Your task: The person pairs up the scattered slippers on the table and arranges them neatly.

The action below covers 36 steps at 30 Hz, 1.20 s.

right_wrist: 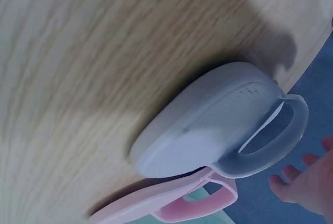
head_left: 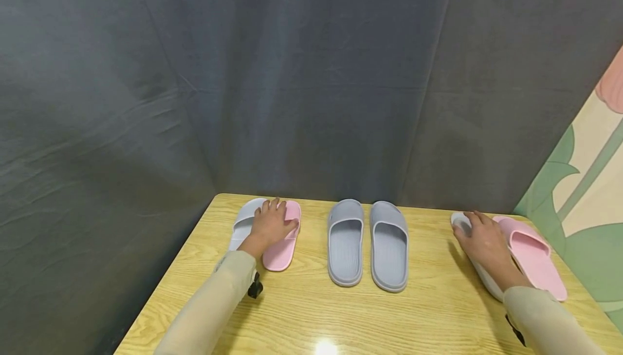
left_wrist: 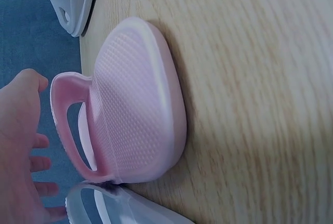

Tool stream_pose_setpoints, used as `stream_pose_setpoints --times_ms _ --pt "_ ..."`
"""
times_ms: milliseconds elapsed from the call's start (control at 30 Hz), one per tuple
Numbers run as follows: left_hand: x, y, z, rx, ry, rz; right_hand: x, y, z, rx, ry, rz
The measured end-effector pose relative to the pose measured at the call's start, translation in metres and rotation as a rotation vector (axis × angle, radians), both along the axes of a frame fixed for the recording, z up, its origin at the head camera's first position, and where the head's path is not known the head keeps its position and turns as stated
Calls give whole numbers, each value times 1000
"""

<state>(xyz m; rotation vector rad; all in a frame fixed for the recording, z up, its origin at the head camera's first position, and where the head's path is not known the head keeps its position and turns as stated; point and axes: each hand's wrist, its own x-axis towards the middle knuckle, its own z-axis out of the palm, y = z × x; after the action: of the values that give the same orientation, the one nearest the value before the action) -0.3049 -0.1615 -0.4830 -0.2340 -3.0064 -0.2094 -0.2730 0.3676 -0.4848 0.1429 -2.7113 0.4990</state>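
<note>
Over the strap end of the left pink slipper [head_left: 279,256], my left hand [head_left: 270,226] reaches with fingers spread and holds nothing. A white slipper [head_left: 242,229] lies on that pink one's left side, partly covered by the hand. In the left wrist view, a gap shows between the hand [left_wrist: 21,146] and the pink strap [left_wrist: 61,117]. My right hand [head_left: 482,240] hovers at the right white slipper [head_left: 489,281], fingers extended past its strap [right_wrist: 281,154]. The right pink slipper [head_left: 537,264] lies beside that white one. Hand and forearm hide much of the white slipper.
A pair of grey slippers [head_left: 345,257] stands mid-table between the two mixed pairs, toes toward the back. The wooden table [head_left: 302,311] ends at a dark grey curtain [head_left: 311,84]. A floral-patterned panel [head_left: 591,198] borders the right side.
</note>
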Motion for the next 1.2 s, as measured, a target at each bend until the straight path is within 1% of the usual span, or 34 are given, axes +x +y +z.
stream_pose_setpoints --times_ms 233,533,700,967,1200 --pt "-3 -1 -4 -6 -26 7 2 9 0 3 -23 -7" --pt "-3 2 -4 12 -19 -3 3 23 -2 11 -29 -50" --pt "-4 4 -6 -6 -24 -9 4 30 -2 1 -32 -62" --pt "-4 7 -7 4 2 -22 2 36 -4 -9 -43 -51" --pt "-4 10 -8 -13 -5 -17 1 38 -11 -13 -37 -44"
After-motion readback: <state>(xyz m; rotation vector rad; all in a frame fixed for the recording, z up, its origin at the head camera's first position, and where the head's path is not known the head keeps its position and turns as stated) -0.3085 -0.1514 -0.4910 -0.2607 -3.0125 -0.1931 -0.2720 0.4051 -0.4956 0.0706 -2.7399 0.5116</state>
